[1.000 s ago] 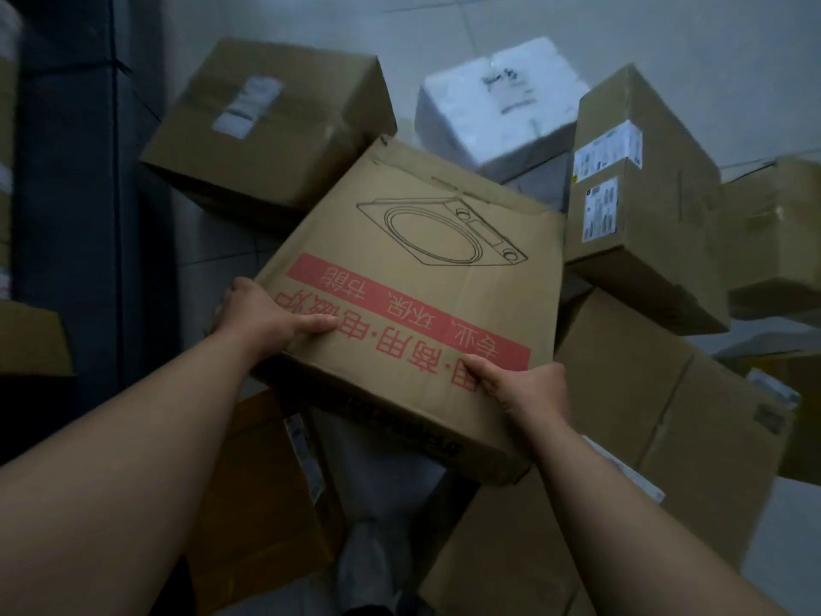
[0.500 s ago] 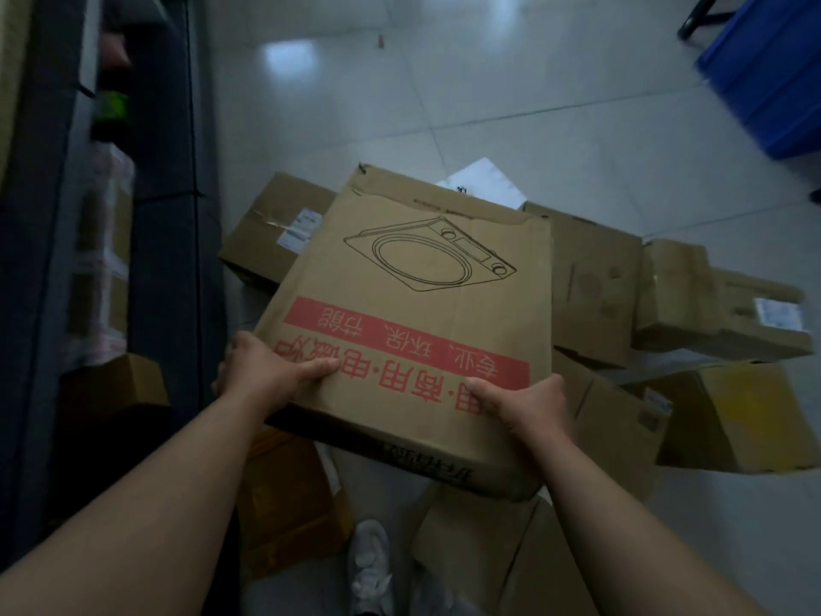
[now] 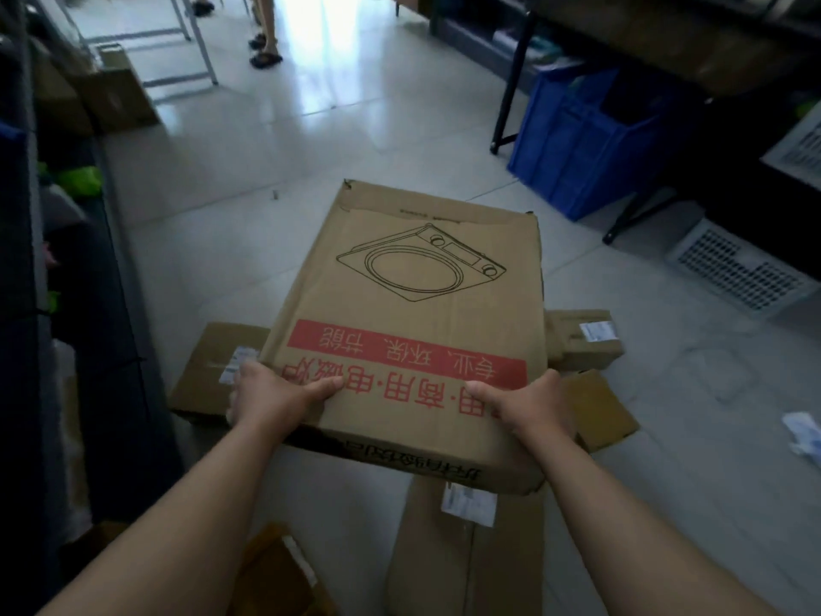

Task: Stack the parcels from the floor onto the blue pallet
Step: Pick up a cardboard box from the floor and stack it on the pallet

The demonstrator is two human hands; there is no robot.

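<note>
I hold a large flat cardboard parcel [image 3: 413,313] with a red band of print and a line drawing of a cooker, lifted above the floor. My left hand [image 3: 275,397] grips its near left corner with the thumb on top. My right hand [image 3: 528,406] grips its near right corner the same way. Below it, more brown parcels lie on the tiles: one at the left [image 3: 213,371], a labelled one at the right [image 3: 582,335] and a long one [image 3: 466,553] near my feet. No blue pallet shows in this view.
A blue plastic crate [image 3: 582,144] stands at the right beside black table legs [image 3: 511,86]. A white perforated basket [image 3: 733,264] lies farther right. Dark shelving [image 3: 66,260] lines the left. Cardboard boxes [image 3: 115,95] and a person's feet [image 3: 264,55] are at the far end.
The parcel has been lifted off the pile and carried higher. My view has swung up from the heap, so the open floor, the crate and the far room now show.
</note>
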